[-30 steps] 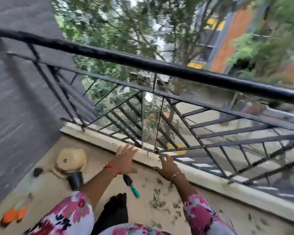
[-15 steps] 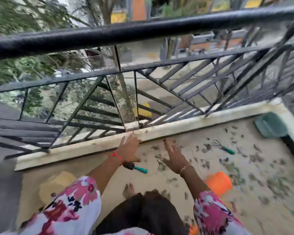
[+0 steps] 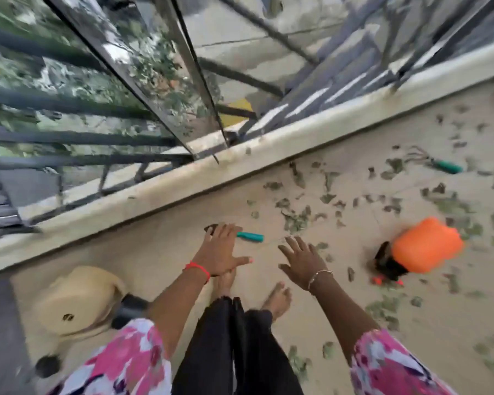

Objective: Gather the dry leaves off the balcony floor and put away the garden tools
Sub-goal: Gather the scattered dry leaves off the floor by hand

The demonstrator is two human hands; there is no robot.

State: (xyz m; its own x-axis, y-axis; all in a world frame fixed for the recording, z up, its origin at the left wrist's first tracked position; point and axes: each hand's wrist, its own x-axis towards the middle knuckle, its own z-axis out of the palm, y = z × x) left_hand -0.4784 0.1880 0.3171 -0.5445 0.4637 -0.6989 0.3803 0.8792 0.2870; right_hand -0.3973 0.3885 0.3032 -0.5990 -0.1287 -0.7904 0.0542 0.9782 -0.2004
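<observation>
Seemingly the start: both hands empty, fingers spread. Left hand (image 3: 220,252) has the teal-handled trowel (image 3: 250,237) at its fingertips, contact unclear. Dry leaves (image 3: 295,220) lie just beyond right hand (image 3: 303,260) fingers. Next, prob. curl round the trowel handle or sweep leaves together.

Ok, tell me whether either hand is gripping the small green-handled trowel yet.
No: the left hand and right hand both have their fingers spread straight, and the small green-handled trowel lies on the balcony floor.

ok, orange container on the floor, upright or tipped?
Tipped: the orange container lies on its side on the balcony floor, black end pointing sideways, dry leaves around it.
</observation>
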